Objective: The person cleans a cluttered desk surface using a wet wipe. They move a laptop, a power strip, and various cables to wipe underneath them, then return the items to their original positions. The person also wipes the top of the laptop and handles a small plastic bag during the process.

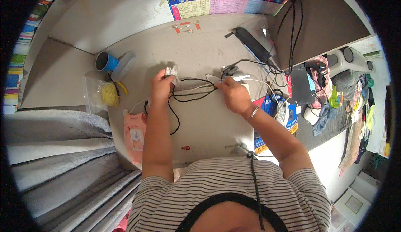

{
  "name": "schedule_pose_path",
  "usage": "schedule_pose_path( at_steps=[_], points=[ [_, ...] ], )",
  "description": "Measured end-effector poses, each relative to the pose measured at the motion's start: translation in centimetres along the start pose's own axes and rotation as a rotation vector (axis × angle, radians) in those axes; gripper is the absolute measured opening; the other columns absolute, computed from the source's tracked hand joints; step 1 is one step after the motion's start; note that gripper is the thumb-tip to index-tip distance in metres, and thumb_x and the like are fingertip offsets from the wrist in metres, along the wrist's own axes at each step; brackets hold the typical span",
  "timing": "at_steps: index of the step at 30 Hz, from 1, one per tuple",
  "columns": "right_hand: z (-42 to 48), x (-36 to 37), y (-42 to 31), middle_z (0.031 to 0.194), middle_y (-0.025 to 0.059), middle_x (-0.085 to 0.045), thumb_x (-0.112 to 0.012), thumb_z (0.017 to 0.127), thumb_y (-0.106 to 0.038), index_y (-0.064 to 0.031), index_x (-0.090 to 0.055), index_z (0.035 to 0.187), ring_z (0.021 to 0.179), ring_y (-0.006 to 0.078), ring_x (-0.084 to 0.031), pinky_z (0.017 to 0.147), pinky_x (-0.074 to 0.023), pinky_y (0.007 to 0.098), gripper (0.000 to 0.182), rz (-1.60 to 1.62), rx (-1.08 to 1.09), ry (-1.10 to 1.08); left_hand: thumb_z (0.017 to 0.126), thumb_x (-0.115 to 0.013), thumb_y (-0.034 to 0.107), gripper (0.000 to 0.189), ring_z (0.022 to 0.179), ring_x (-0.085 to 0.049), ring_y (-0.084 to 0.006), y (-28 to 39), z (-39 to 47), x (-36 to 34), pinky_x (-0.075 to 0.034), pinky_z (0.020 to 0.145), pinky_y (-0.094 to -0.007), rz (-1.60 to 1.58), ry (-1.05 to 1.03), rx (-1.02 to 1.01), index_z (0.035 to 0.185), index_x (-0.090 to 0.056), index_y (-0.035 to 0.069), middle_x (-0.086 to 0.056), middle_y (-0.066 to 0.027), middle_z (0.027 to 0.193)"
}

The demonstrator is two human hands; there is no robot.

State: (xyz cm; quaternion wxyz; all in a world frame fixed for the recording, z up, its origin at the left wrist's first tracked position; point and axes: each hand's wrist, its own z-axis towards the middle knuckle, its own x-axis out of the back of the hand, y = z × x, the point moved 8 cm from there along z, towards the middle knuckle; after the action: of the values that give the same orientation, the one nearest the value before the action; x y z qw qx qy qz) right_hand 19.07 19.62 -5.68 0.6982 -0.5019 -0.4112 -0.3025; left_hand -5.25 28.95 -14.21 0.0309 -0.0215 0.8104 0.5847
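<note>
A looped black cable (pixel 196 98) spans the gap between my two hands above the desk (pixel 213 122). My left hand (pixel 161 86) pinches a crumpled white tissue or cloth (pixel 173 73), and the cable's loops run up to it. At the loops' right end, my right hand (pixel 233 95) grips the black cable between thumb and fingers. One length of the cable hangs in a curve near my left forearm. A white cable (pixel 258 81) passes by my right hand, and whether the fingers also hold it I cannot tell.
A black power strip (pixel 252 44) lies at the back right with tangled cords. To the left are a blue cup (pixel 106 61), a clear plastic container (pixel 123 66), a bag with a yellow sponge-like thing (pixel 109 94) and a pink wipes pack (pixel 134 138). Blue printed packaging (pixel 266 138) sits right.
</note>
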Motion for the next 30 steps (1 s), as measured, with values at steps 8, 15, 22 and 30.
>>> schedule_pose_path(
  at_steps=[8,15,22,30],
  points=[
    [-3.3,0.9,-1.2,0.082,0.0099,-0.053,-0.055,0.066,0.001,-0.0102,-0.062,0.11,0.072,0.0274,-0.057,0.063,-0.0483,0.038,0.046,0.206,-0.012,0.063,0.08,-0.052,0.001,0.023,0.072,-0.055,-0.0085,1.3,-2.4,-2.2,-0.044,0.064,-0.0229,0.085,-0.171,0.03,0.099,-0.063,0.004,-0.062,0.0013,0.085],
    [-4.5,2.7,1.1,0.075,0.0129,-0.054,-0.052,0.068,0.002,-0.0058,-0.064,0.102,0.07,0.0302,-0.055,0.064,-0.0466,0.037,0.036,0.428,-0.154,0.095,0.081,-0.048,-0.001,0.025,0.082,-0.057,-0.0105,2.8,-4.0,-3.2,-0.046,0.073,-0.0247,0.094,-0.36,0.076,0.103,-0.06,-0.001,-0.062,-0.0024,0.092],
    [-2.7,4.4,1.8,0.078,0.0136,-0.058,-0.051,0.071,0.002,-0.0047,-0.065,0.091,0.073,0.0313,-0.058,0.066,-0.0471,0.0369,0.025,0.416,-0.144,0.188,0.082,-0.05,0.001,0.026,0.084,-0.056,-0.0097,3.5,-5.2,-4.0,-0.046,0.074,-0.0244,0.02,-0.499,0.137,0.107,-0.058,0.0,-0.06,-0.0019,0.094],
    [-7.5,3.7,6.0,0.079,0.0131,-0.057,-0.053,0.075,0.001,-0.0037,-0.059,0.083,0.072,0.0311,-0.056,0.065,-0.0463,0.0347,0.011,0.336,-0.231,0.346,0.079,-0.058,0.008,0.025,0.085,-0.059,-0.0233,7.8,1.8,8.1,-0.046,0.075,-0.0332,0.762,0.446,-0.295,0.103,-0.063,0.006,-0.063,-0.0107,0.095]
  ],
)
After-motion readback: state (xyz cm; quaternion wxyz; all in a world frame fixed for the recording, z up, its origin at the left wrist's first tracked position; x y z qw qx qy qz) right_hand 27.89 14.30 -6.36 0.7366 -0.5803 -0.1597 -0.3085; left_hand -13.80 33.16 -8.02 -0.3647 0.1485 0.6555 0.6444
